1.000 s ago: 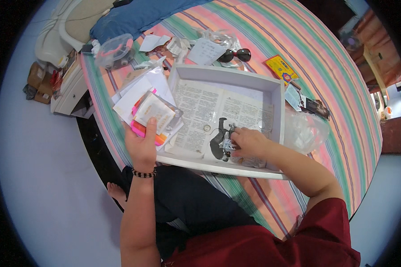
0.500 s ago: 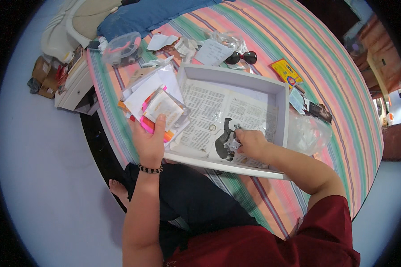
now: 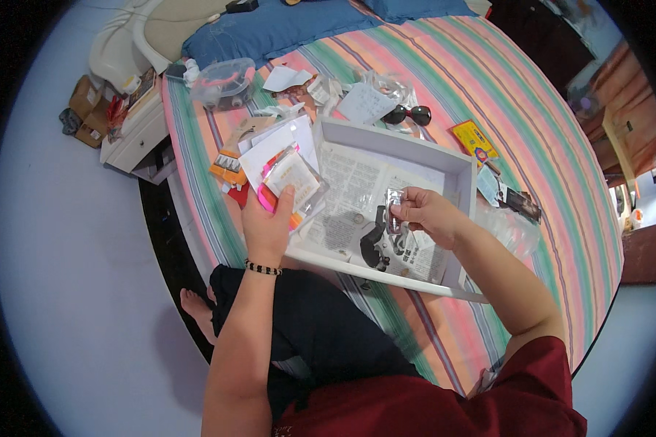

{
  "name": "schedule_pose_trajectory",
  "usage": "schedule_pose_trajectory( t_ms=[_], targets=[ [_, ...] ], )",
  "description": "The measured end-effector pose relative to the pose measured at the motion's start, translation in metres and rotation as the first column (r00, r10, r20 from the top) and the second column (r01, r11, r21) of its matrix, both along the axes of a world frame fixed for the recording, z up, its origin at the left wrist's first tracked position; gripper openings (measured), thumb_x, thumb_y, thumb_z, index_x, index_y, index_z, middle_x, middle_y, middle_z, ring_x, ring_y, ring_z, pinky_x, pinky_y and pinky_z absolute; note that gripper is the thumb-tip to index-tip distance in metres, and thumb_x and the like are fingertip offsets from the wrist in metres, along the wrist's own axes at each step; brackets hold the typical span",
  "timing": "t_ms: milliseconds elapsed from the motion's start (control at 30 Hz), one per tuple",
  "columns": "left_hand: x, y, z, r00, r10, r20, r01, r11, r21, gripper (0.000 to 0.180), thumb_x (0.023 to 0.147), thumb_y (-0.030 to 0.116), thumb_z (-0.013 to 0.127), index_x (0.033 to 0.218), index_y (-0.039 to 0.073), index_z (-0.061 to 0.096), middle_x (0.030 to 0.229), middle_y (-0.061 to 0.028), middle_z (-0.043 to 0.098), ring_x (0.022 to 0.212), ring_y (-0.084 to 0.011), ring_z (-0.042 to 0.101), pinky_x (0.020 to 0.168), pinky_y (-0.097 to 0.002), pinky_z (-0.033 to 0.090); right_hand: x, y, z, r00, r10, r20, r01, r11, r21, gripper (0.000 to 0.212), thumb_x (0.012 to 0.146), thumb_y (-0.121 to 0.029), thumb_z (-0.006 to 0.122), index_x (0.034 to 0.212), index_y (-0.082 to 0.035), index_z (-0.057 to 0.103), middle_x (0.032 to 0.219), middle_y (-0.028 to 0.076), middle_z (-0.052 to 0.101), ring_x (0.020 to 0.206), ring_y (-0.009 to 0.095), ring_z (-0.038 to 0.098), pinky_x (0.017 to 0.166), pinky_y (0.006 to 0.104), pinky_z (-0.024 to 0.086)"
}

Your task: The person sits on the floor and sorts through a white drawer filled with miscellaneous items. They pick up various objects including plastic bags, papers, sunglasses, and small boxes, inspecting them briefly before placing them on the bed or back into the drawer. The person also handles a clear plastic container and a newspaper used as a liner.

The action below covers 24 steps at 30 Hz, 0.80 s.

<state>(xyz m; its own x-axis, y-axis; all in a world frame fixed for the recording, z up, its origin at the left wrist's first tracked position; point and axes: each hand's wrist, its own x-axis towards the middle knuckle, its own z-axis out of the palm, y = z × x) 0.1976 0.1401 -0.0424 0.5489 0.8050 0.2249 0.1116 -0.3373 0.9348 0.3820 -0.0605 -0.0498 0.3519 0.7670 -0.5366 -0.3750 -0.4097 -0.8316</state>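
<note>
Head view: left hand grips paper stack by drawer edge; right hand pinches packet over open middle.

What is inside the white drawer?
Newspaper lines the white drawer, with a small round object on it. The right hand, pinching a shiny packet, and the papers in the left hand hide parts of the newspaper; anything beneath it is covered.
</note>
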Motion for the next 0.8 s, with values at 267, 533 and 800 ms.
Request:
schedule_pose_trajectory(
  t_ms=[267,533,800],
  targets=[
    [-0.001,0.001,0.003,0.992,0.049,-0.114,-0.032,0.989,0.145,0.034,0.083,0.02,0.064,0.107,-0.001,0.053,0.095,-0.0143,0.065,0.088,-0.0238,0.064,0.076,-0.0325,0.048,-0.029,0.011,0.023,0.944,-0.194,-0.268,0.252,0.946,0.203,0.012,0.089,-0.02,0.057,0.095,-0.01,0.056,0.086,-0.002,0.06,0.076,0.006,0.053,0.062,0.0189,0.039],
    [-0.001,0.0,0.002,0.994,0.057,-0.092,-0.04,0.984,0.172,0.035,0.082,0.022,0.064,0.106,-0.001,0.054,0.094,-0.0154,0.065,0.088,-0.0265,0.064,0.076,-0.0343,0.048,-0.029,0.014,0.008,0.906,-0.208,-0.369,0.327,0.896,0.299,0.012,0.092,-0.02,0.053,0.098,-0.01,0.055,0.088,-0.001,0.059,0.077,0.007,0.053,0.06,0.0195,0.041],
    [-0.001,0.001,0.001,0.992,0.059,-0.11,-0.038,0.981,0.189,0.034,0.082,0.021,0.063,0.106,-0.001,0.054,0.093,-0.0153,0.065,0.088,-0.0272,0.063,0.076,-0.0345,0.048,-0.034,0.022,0.007,0.906,-0.35,-0.24,0.405,0.881,0.243,0.017,0.095,-0.02,0.047,0.109,-0.011,0.049,0.087,-0.001,0.056,0.075,0.006,0.052,0.058,0.02,0.042]
  ],
)
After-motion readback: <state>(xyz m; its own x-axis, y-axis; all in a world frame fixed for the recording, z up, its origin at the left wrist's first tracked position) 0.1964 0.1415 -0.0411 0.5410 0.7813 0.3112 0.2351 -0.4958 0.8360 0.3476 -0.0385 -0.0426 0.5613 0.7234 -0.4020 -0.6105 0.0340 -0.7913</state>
